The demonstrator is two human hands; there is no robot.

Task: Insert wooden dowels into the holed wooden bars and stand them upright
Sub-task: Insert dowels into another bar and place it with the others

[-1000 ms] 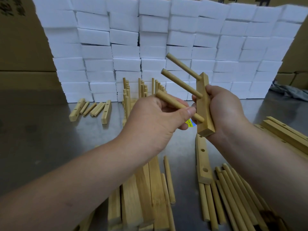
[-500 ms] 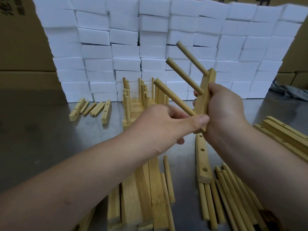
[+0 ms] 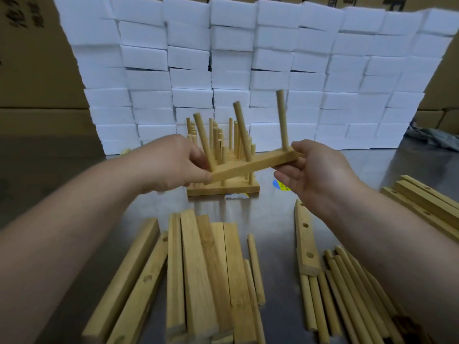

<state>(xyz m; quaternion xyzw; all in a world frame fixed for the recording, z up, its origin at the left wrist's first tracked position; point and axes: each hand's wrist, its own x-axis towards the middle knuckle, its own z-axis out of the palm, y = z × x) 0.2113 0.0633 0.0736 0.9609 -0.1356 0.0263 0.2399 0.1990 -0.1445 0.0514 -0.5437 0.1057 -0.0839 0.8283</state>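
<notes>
Left hand (image 3: 173, 165) and right hand (image 3: 320, 175) pinch bar (image 3: 255, 165) ends; bar crosswise, dowels (image 3: 241, 130) pointing up.

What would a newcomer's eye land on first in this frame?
First comes the wooden bar with three dowels standing up from it. It is held in mid-air at centre, with the left hand gripping one end and the right hand the other. Behind it rises a wall of white blocks, while loose bars and loose dowels lie in the foreground.
</notes>
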